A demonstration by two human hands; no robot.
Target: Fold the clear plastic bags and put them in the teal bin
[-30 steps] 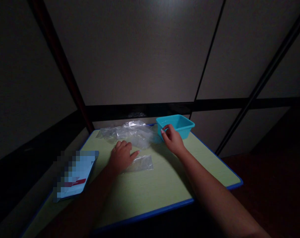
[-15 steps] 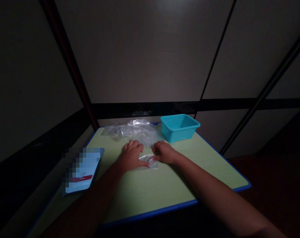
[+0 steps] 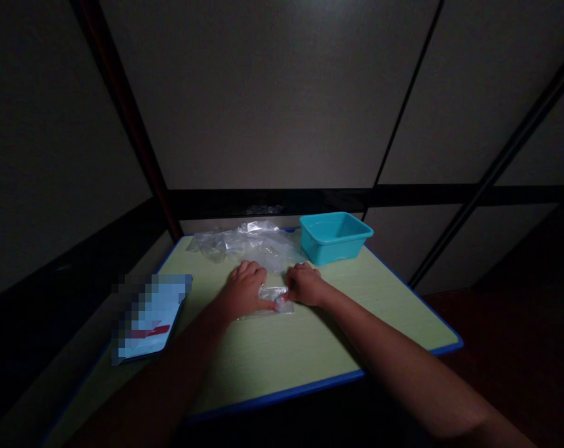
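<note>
Right hand (image 3: 305,285) has joined left hand (image 3: 244,291), plastic bag (image 3: 275,297) between them.

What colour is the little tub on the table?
The plastic tub is turquoise, best seen in the head view.

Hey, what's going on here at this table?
A person is at a green table with a blue edge. Their left hand and right hand both press on a small clear plastic bag, fingertips nearly meeting over it. Just beyond the hands lies a larger crumpled sheet of clear plastic, with a teal plastic tub at the far edge of the table. A flat pale blue item, partly pixelated, lies at the left.
</note>
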